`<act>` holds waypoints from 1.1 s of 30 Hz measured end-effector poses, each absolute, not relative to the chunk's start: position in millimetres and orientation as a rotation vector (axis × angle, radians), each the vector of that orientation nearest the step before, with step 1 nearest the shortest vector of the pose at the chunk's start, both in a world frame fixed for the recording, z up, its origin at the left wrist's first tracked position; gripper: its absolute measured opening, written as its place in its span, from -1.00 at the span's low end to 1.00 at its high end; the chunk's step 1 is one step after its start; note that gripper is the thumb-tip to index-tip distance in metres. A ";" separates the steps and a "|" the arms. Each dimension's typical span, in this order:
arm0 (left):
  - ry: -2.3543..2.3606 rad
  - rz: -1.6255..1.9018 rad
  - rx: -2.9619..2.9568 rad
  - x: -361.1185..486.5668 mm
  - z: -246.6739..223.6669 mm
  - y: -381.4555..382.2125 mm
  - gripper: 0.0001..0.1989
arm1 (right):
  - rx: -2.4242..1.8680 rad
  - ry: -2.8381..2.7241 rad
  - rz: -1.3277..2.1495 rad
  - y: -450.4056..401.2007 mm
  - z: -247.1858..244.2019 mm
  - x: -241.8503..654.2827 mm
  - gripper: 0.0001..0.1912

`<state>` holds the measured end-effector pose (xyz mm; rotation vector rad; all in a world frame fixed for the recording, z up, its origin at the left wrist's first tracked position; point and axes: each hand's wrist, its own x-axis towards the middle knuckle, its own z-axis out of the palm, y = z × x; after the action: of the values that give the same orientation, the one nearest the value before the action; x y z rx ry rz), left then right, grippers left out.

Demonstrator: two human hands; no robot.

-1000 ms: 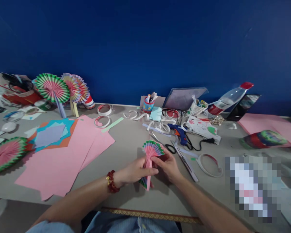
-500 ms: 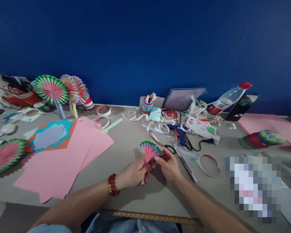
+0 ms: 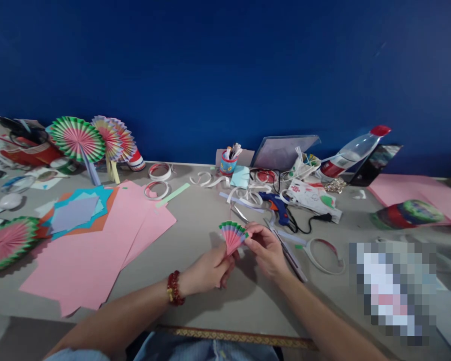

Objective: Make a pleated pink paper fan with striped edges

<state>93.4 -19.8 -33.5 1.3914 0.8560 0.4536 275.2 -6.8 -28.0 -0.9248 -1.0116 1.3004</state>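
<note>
Two bare hands hold one small pleated paper fan (image 3: 231, 236) just above the near middle of the table (image 3: 199, 313). The left hand (image 3: 212, 268), with a red bead bracelet (image 3: 175, 288) at its wrist, is closed around the gathered lower end; most of that end is hidden by the fingers. Gripping there likely keeps the folds bunched at one point, so that the green-edged tops can spread above the fist. The right hand (image 3: 266, 250) pinches the fan's right edge between thumb and fingertips, its other fingers curled. Such a light hold at the rim seems suited to handling single pleats without crushing them.

Beyond the hands lie scissors (image 3: 240, 214), their handles hidden, and a slim cutter-like tool (image 3: 295, 263) runs just beside the right hand, both apparently within easy reach. A blue glue gun (image 3: 283, 213) rests on its side among curled white strips (image 3: 251, 197), while a tape roll (image 3: 316, 264) lies flat to the right, clear of the forearm.

On the left, pink paper sheets (image 3: 97, 255) overlap flat, probably kept aside to leave working room. Farther back, a round green-rimmed fan (image 3: 77, 139) stands near the blue wall (image 3: 210, 75) on a lilac paper handle (image 3: 91, 173), perhaps propped so that its pleats are not pressed.
</note>
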 end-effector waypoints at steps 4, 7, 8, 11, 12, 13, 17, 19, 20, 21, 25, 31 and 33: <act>0.878 0.397 1.520 89.9 -27.2 -20.8 -0.80 | -0.941 -1.000 1.310 -6.8 -33.8 276.5 -0.78; 0.939 0.369 1.623 88.6 -20.6 -20.8 -0.78 | -0.979 -0.972 1.330 -7.0 -35.7 276.3 -0.74; 0.949 0.367 1.652 88.5 -18.5 -20.7 -0.77 | -0.994 -0.962 1.338 -7.1 -35.1 275.9 -0.71; 0.941 0.389 1.729 88.4 -13.2 -20.0 -0.77 | -0.997 -0.945 1.441 -8.5 -30.5 274.1 -0.53; 0.929 0.400 1.751 88.3 -11.9 -19.7 -0.77 | -0.975 -0.943 1.520 -9.3 -28.7 273.5 -0.44; 0.916 0.407 1.772 88.2 -10.9 -19.4 -0.77 | -0.943 -0.939 1.614 -10.2 -27.3 273.1 -0.37; 0.881 0.418 1.850 87.1 -9.2 -17.6 -0.78 | -0.843 -0.917 1.828 -11.4 -25.6 274.6 -0.29; 0.885 0.432 1.883 86.3 -8.8 -16.3 -0.77 | -0.856 -0.908 1.757 -9.6 -26.3 277.2 -0.30; 0.895 0.435 1.891 85.8 -8.6 -15.7 -0.77 | -0.867 -0.907 1.711 -8.3 -26.7 278.6 -0.30; 0.908 0.430 1.894 85.2 -8.4 -15.1 -0.76 | -0.878 -0.911 1.672 -6.8 -26.9 279.9 -0.32; 0.983 0.395 1.906 82.5 -8.6 -12.4 -0.76 | -0.921 -0.966 1.600 -3.0 -27.0 283.3 -0.47; 0.982 0.379 1.926 79.9 -7.7 -8.8 -0.80 | -0.938 -1.095 1.504 -3.1 -25.5 286.3 -0.70; 0.998 0.387 1.922 80.1 -7.4 -9.2 -0.86 | -0.929 -1.149 1.483 -3.3 -25.7 286.7 -0.71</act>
<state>80.1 -9.2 -7.4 1.9222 0.9976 0.3872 286.7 -3.3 -25.7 -0.9289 -1.1488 1.4828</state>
